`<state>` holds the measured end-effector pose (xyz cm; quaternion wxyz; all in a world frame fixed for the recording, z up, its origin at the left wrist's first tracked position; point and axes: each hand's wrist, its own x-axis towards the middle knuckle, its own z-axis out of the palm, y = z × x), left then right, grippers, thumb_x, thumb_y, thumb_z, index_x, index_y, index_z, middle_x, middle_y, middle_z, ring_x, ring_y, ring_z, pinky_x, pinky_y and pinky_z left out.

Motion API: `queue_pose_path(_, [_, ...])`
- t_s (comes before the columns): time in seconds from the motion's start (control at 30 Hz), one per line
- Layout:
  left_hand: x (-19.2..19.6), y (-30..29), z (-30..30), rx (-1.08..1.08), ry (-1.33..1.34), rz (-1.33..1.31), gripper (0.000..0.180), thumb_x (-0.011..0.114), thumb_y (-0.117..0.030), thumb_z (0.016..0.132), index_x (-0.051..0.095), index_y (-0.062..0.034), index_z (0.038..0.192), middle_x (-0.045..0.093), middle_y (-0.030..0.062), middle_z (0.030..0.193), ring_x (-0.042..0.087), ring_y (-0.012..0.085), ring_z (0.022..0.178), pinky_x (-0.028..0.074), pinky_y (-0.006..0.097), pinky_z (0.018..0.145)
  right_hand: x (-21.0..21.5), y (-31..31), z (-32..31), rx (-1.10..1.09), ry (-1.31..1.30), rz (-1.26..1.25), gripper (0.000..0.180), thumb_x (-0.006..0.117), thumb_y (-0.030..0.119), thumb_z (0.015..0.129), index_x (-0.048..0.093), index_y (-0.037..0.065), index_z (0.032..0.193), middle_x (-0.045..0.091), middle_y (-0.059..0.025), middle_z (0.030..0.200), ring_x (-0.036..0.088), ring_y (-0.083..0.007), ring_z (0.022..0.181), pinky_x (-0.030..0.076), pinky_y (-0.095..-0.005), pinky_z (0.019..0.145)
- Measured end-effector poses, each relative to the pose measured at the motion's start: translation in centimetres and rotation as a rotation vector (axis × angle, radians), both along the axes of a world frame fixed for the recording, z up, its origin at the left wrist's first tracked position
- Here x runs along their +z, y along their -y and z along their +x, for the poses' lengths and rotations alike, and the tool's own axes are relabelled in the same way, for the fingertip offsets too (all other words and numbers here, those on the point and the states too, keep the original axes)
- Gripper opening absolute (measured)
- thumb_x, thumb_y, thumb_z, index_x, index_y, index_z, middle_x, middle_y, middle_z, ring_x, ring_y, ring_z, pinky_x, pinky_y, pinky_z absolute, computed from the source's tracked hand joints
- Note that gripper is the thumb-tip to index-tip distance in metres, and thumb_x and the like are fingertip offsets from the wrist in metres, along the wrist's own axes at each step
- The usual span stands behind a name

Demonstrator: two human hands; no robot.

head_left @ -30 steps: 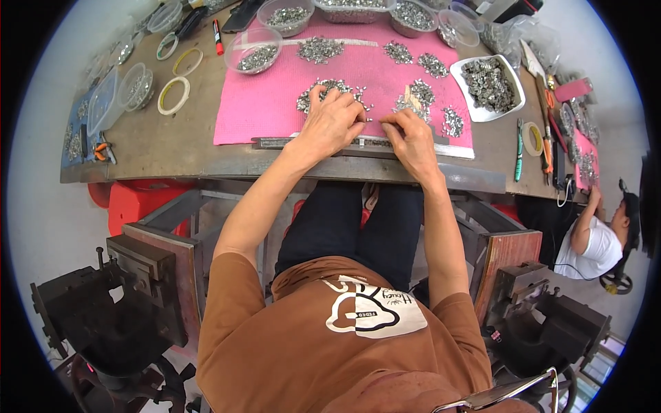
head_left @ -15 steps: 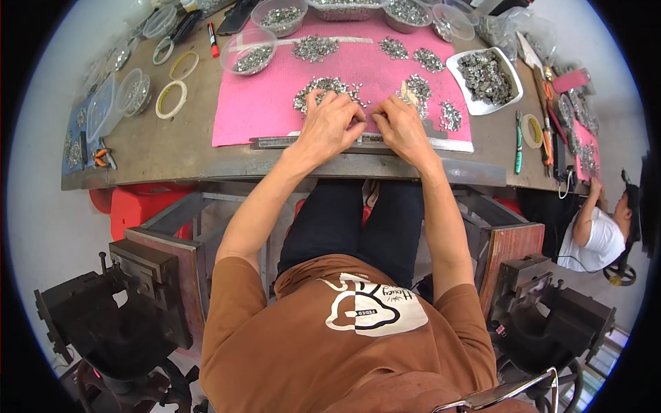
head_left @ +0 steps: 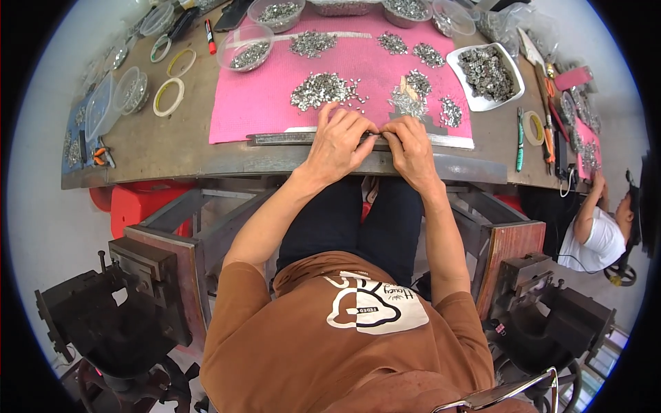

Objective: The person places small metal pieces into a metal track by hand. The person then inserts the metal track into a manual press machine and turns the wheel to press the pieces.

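Observation:
My left hand (head_left: 341,143) and my right hand (head_left: 412,147) meet over a long metal bar (head_left: 284,139) along the table's near edge. Thumb and fingers of both are pinched, their tips almost touching. Whatever lies between them is too small or hidden to name. Just beyond my left hand, a big pile of small silver metal pieces (head_left: 322,91) covers part of a pink mat (head_left: 241,96). Beyond the right hand are a heap of thin silver pieces (head_left: 409,104) and a smaller pile (head_left: 451,112).
A white tray (head_left: 518,81) of dark metal pieces stands to the right, near a green pen (head_left: 520,141) and a tape roll (head_left: 532,129). Clear tubs (head_left: 265,56) line the back. More tape rolls (head_left: 169,96) lie left. A co-worker (head_left: 597,234) sits far right.
Both hands have drawn slightly nearer to me and closer together, their fingertips now meeting above the bar. The piles beyond them show more fully.

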<state>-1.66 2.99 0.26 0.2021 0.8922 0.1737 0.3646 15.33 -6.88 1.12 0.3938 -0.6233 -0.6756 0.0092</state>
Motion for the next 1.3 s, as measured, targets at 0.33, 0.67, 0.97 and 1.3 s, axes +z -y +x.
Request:
queue_pose_path(0.33, [-0.1,0.4,0.0,0.062,0.016,0.057,0.011,0.073,-0.010,0.087,0.066,-0.0066,0.095,0.063,0.0055,0.088,0.060,0.0257,0.088,0.039,0.046,0.101,-0.6,0.1,-0.3,-0.018,-0.061,0.035,0.012,0.069,0.001,0.087,0.069,0.002,0.099,0.064,-0.0093,0.094,0.060,-0.0284,0.091,0.044,-0.0388,0.079])
queue_pose_path(0.67, [0.2,0.2,-0.1,0.058,0.010,0.010,0.011,0.073,-0.010,0.087,0.064,-0.0062,0.093,0.064,0.0072,0.089,0.061,0.0290,0.090,0.041,0.050,0.105,-0.2,4.2,-4.8,-0.450,-0.362,0.303,0.010,0.061,-0.004,0.096,0.066,-0.002,0.105,0.066,-0.0107,0.102,0.063,-0.0205,0.091,0.051,-0.0314,0.079])
queue_pose_path(0.97, [0.7,-0.7,-0.5,0.093,0.104,-0.012,0.008,0.071,-0.010,0.090,0.068,-0.0059,0.096,0.065,0.0066,0.085,0.060,0.0254,0.080,0.039,0.047,0.102,-2.6,11.5,-8.3,-0.294,-0.294,0.149,0.020,0.068,-0.008,0.085,0.068,0.000,0.104,0.068,-0.0169,0.095,0.067,-0.0311,0.084,0.055,-0.0366,0.075])
queue_pose_path(1.3, [0.9,-5.6,-0.6,0.213,-0.173,0.113,0.012,0.075,-0.022,0.088,0.074,-0.0143,0.096,0.064,0.0015,0.088,0.058,0.0227,0.095,0.032,0.048,0.101,1.3,-5.1,1.8,0.072,0.128,-0.018,0.012,0.066,0.004,0.089,0.069,0.003,0.100,0.061,-0.0141,0.094,0.061,-0.0340,0.094,0.049,-0.0441,0.084])
